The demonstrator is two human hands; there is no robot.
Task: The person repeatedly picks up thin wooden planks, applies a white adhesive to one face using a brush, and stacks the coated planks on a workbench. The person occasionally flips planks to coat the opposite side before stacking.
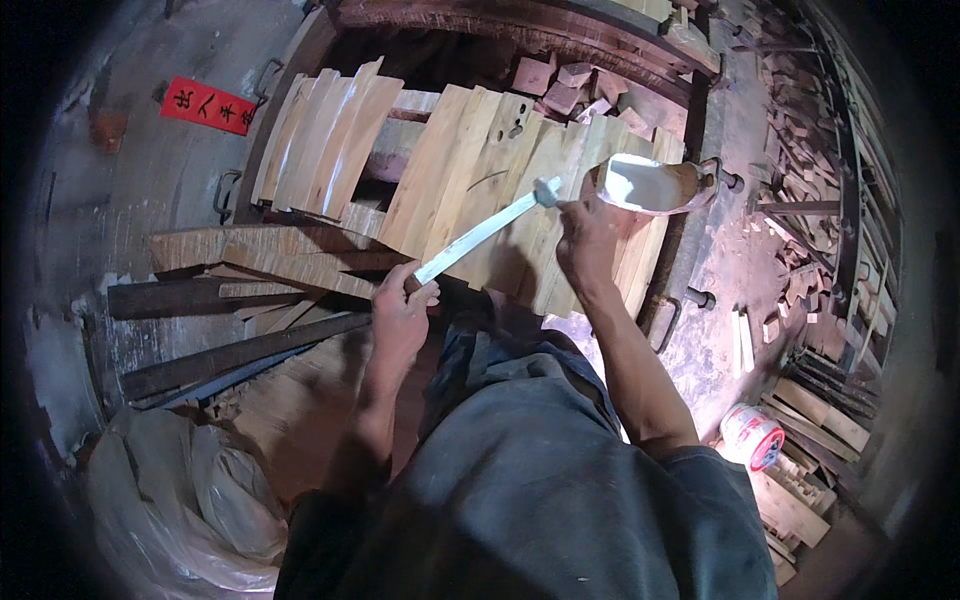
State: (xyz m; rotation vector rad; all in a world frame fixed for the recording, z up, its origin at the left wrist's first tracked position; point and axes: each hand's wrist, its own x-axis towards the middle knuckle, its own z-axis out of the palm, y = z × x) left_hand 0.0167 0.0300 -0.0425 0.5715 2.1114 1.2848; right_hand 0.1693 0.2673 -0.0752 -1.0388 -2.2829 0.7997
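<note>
The workshop was dim at its edges, with a red paper strip [208,105] in the upper left of the frame, scattered wood offcuts along the right, and a white-and-red tub [752,438] at the lower right. Across the upper middle, a heavy frame [520,18] had pale boards lying over it in two groups: a narrower left group [318,140] marked by bright white lines, and a wider right group [460,160], with a dark gap between them.

The left hand [400,305], near the centre of the frame, was clenched around the lower end of a white-coated stick [480,237], which slanted up and right over the wider group to a bluish-grey tip. The right hand [588,240] was curled at the left side of an open container [655,185] with a white inside, right of centre, and seemed to grip it, though most of its fingers were hidden.

The step in hand looked to be working a white coating, perhaps glue, with the stick. The next move probably called for a level container and a controlled stroke, keeping drips off the board faces.
</note>
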